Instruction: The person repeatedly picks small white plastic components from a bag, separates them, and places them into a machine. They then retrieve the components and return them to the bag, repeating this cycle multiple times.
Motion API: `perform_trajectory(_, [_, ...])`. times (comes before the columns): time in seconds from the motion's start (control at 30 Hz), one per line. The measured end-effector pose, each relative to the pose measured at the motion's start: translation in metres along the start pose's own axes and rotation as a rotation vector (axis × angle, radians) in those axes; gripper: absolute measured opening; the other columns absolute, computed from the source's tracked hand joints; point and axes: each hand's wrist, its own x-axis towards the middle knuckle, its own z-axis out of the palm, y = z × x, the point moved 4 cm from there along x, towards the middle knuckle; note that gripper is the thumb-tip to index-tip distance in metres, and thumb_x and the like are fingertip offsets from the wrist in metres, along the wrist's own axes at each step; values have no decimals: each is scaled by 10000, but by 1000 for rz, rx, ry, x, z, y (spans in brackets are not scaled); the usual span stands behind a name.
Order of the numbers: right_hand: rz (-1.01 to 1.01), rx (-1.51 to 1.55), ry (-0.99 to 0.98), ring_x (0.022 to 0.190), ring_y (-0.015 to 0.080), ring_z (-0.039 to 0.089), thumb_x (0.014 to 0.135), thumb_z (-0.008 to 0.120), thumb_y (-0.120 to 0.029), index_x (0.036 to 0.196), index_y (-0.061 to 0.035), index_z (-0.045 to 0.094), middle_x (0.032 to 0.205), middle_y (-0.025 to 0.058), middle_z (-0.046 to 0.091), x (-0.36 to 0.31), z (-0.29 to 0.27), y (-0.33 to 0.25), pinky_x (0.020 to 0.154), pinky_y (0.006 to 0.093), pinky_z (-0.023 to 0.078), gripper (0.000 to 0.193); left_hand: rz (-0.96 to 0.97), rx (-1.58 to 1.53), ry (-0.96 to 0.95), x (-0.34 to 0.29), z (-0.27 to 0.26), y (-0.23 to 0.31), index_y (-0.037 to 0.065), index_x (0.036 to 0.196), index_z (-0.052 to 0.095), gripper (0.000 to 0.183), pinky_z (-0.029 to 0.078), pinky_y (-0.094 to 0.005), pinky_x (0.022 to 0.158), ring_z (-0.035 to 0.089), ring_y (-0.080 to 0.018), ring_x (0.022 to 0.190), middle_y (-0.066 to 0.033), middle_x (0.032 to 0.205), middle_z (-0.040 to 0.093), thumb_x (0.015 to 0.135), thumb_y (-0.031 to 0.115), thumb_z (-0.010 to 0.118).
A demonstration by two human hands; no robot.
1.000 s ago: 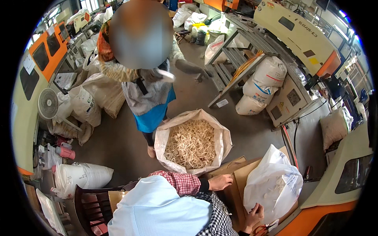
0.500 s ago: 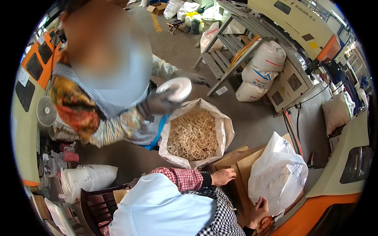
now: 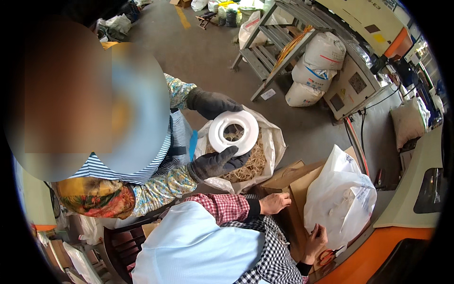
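Note:
My left hand (image 3: 275, 203), in a red checked sleeve with a black cuff, hovers by the flap of a cardboard box (image 3: 299, 189). Its fingers are curled together; whatever they may hold is too small to make out. Lower down, my right hand (image 3: 315, 242) is closed in a pinch beside a white plastic bag (image 3: 338, 208) with pale pieces showing through it. I cannot see what is between those fingertips. Red-handled scissors (image 3: 326, 257) lie close to my right wrist. A co-worker's grey-gloved hands (image 3: 215, 163) hold a white plastic ring (image 3: 248, 128) above a sack.
The open white sack (image 3: 279, 146), full of beige curled strips, stands beyond my left arm. The co-worker (image 3: 156, 165) leans in from the left. Behind the sack are a grey step stand (image 3: 265, 59) and stacked filled sacks (image 3: 307, 75). An orange and cream machine (image 3: 402, 232) borders the right.
The co-worker has leaned closer, and the white ring, tilted before, now faces up between both gloved hands over the sack. My hands keep nearly the same pose; the view has shifted slightly.

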Motion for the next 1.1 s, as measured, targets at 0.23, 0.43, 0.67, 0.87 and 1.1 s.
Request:
perform_trajectory(0.23, [-14, 37, -50, 490, 156, 490, 879, 571, -66, 821, 20, 568, 613, 106, 517, 9, 10, -2, 477, 275, 388, 103, -5, 30, 50, -4, -2, -9, 19, 816, 545, 107, 478, -373, 699, 581, -309, 784, -151, 831, 519, 840, 123, 535])
perform_trajectory(0.43, [40, 18, -136, 561, 256, 558, 869, 580, -68, 830, 9, 576, 690, 146, 568, 17, 14, -11, 533, 326, 443, 87, -74, -8, 13, -6, 1, -18, 5, 890, 565, 118, 467, -384, 736, 565, -332, 843, -156, 888, 527, 821, 99, 584])
perform_trajectory(0.67, [44, 31, -163, 607, 280, 579, 857, 590, -68, 826, 9, 583, 722, 157, 587, 16, 21, -4, 563, 339, 456, 83, -51, 1, 31, -8, 0, -21, 7, 909, 563, 125, 470, -382, 733, 565, -332, 837, -157, 884, 527, 822, 94, 581])
perform_trajectory(0.87, [-9, 1, -160, 596, 276, 561, 857, 589, -65, 818, 8, 576, 695, 151, 569, 17, 24, -11, 553, 328, 445, 83, -33, 16, 62, -10, -1, -21, 8, 881, 557, 106, 476, -377, 719, 572, -329, 822, -158, 867, 528, 822, 94, 575])
perform_trajectory(1.1, [-95, 11, -121, 516, 213, 519, 861, 594, -71, 804, 7, 569, 632, 122, 540, 13, 27, -6, 497, 298, 410, 99, -30, 13, 51, -10, -1, -19, 6, 906, 554, 120, 476, -384, 724, 570, -335, 841, -161, 905, 533, 820, 86, 577])
